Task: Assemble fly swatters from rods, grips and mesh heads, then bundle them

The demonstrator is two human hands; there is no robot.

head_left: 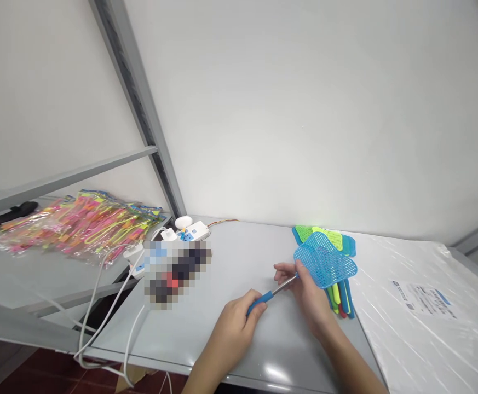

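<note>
A blue fly swatter (324, 260) with a perforated head and a metal shaft is held slanted above the grey table. My left hand (236, 323) is closed around its blue handle. At the neck, where the shaft meets the head, my right hand (310, 298) grips with the thumb against the base of the head; some of its fingers are partly extended. Behind and below lies a stack of other fly swatters (338, 239) in green, lime and blue. Their handles stick out beneath my right hand's side, one of them red.
A white plastic-wrapped package (423, 339) with a label lies on the right. To the left are power strips (197, 231), white cables (94, 298) and a blurred-out dark object (181, 273). Bagged colourful items (86, 224) lie beyond the metal frame (140, 104).
</note>
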